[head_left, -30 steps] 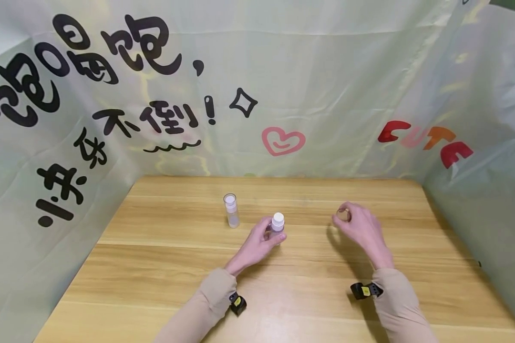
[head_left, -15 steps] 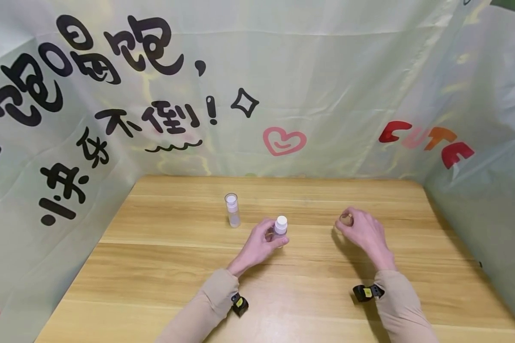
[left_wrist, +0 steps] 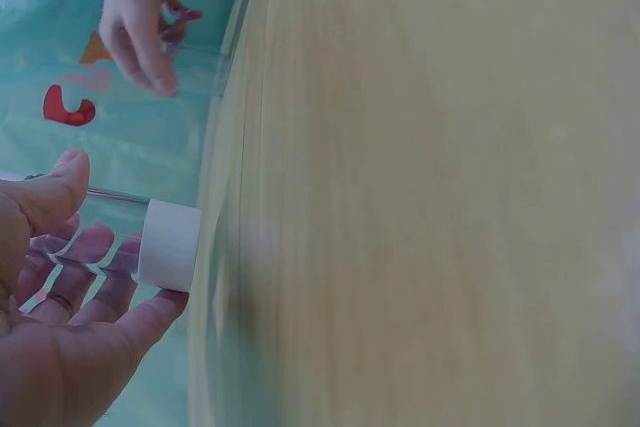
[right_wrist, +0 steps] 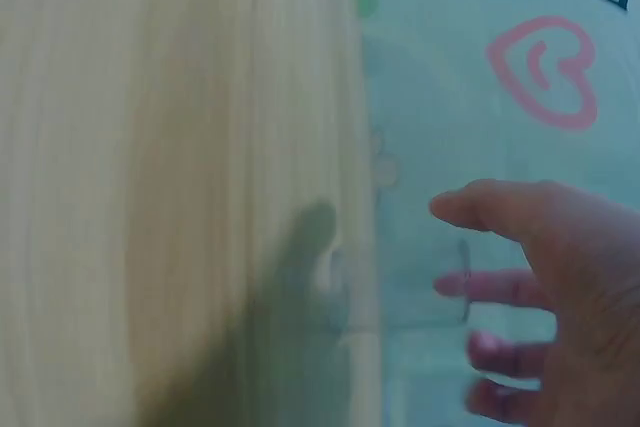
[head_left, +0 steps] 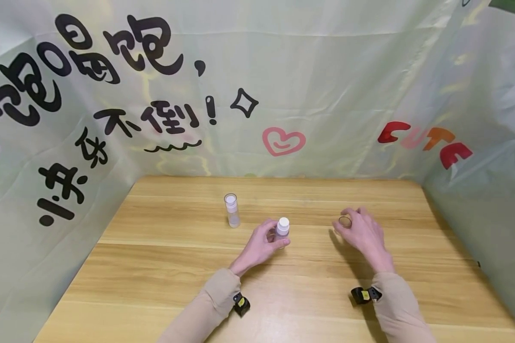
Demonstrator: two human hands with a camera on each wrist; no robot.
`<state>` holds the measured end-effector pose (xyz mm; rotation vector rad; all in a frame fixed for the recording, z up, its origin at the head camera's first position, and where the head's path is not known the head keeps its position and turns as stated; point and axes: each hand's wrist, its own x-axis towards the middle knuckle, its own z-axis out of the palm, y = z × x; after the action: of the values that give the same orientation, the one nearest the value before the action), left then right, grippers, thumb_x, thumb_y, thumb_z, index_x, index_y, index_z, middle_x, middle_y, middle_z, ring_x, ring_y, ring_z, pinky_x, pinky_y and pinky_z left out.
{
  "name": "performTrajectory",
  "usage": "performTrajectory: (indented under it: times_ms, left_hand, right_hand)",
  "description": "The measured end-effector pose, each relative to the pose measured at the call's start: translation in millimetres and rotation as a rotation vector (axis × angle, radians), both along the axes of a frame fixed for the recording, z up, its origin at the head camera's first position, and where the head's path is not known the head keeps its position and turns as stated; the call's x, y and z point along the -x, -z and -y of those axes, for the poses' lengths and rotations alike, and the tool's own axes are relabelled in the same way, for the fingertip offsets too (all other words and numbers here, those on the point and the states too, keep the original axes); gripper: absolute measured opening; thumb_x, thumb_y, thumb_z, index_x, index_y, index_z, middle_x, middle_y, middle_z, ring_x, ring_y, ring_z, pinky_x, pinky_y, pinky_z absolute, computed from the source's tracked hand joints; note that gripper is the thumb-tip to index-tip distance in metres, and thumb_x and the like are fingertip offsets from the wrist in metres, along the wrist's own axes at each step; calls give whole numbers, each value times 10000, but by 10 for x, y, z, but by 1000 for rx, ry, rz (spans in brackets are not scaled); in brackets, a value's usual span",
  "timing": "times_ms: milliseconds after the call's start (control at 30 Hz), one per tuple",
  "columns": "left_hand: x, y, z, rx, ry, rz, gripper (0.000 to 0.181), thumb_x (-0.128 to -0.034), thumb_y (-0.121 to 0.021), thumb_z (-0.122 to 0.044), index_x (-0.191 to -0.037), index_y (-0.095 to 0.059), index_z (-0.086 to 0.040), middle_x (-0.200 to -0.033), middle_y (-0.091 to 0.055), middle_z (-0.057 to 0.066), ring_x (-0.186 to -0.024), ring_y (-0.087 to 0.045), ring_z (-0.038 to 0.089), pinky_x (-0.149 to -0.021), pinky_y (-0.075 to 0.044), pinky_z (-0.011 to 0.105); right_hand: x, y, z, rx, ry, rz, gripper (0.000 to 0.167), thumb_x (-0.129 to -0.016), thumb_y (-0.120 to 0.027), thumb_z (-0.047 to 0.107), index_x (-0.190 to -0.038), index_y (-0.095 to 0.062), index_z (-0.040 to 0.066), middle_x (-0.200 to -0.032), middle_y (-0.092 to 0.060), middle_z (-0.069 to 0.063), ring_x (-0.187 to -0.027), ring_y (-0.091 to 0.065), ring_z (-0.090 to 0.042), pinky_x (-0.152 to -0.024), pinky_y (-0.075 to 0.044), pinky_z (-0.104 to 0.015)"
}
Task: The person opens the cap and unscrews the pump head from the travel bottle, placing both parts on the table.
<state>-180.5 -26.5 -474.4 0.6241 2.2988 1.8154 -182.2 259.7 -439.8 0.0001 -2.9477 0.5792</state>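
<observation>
A small clear bottle with a white top (head_left: 283, 227) is upright in my left hand (head_left: 257, 245), thumb and fingers curled round its sides. In the left wrist view its white end part (left_wrist: 170, 246) shows beyond the fingers. My right hand (head_left: 365, 236) is around a clear cylindrical cap (head_left: 345, 222). In the right wrist view, the thumb and fingers (right_wrist: 500, 212) are spread apart beside that faint clear cap (right_wrist: 420, 287), with a gap between thumb and cap.
A second small bottle with a clear cover (head_left: 231, 210) stands on the wooden table (head_left: 176, 267), left of my left hand. Printed fabric sheets (head_left: 334, 81) rise behind the table and along both sides.
My left hand and its bottle have shifted slightly right and nearer. My right hand has lowered a little with the clear cap, and its fingers have loosened around it.
</observation>
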Motion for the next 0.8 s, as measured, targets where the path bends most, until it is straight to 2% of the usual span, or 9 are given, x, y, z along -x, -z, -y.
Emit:
performTrajectory:
  times_ms: [100, 167, 233, 333, 467, 633, 800]
  left_hand:
    - [-1, 5, -7, -5, 5, 7, 417, -891, -722, -47, -1276, -592, 45, -1239, -593, 228, -1188, -624, 392, -1040, -527, 428]
    - [-6, 0, -9, -4, 1, 12, 423, -894, -719, -51, -1283, -583, 45, -1249, -598, 233, -1190, -628, 398, -1031, -534, 420]
    - [-12, -9, -11, -5, -4, 27, 437, -895, -721, -61, -1295, -573, 37, -1262, -609, 231, -1188, -635, 397, -1015, -544, 411]
    - [-15, -26, -17, -8, -18, 48, 454, -895, -729, -84, -1304, -563, 23, -1275, -626, 232, -1179, -647, 395, -987, -560, 407]
    - [-10, -36, -18, -14, -32, 57, 457, -885, -743, -93, -1297, -569, 4, -1285, -632, 223, -1181, -649, 381, -987, -560, 405]
    - [-2, -20, -13, -31, -13, 53, 412, -882, -740, -74, -1254, -581, 9, -1263, -643, 223, -1175, -657, 375, -987, -560, 364]
    - [-10, -4, 2, 15, 17, -11, 366, -906, -707, -61, -1244, -583, 6, -1254, -634, 203, -1178, -645, 344, -1013, -544, 357]
  right_hand:
    - [-29, -34, 145, 17, -17, -123, 497, -935, -645, 407, -1287, -623, 57, -1138, -558, -243, -1024, -543, -426, -806, -450, -555]
    - [-39, -51, 285, 74, -71, -210, 463, -954, -635, 372, -1280, -635, 43, -1129, -587, -234, -1033, -547, -401, -856, -438, -563]
    - [-55, -70, 443, 158, -154, -272, 410, -977, -617, 336, -1258, -652, 39, -1088, -631, -198, -993, -582, -356, -846, -470, -531]
    - [-92, -114, 668, 307, -285, -282, 340, -1002, -589, 281, -1233, -668, 45, -963, -669, -103, -867, -595, -229, -749, -506, -413]
    - [-120, -160, 898, 409, -403, -255, 308, -985, -611, 241, -1223, -676, 56, -835, -650, -3, -734, -537, -93, -648, -479, -269]
    - [-111, -161, 1047, 381, -450, -255, 356, -917, -711, 280, -1198, -683, 64, -773, -600, 39, -676, -486, -65, -608, -433, -215]
    - [-107, -148, 1121, 354, -481, -306, 224, -860, -782, 257, -989, -707, 91, -685, -551, 50, -608, -467, -91, -554, -385, -185]
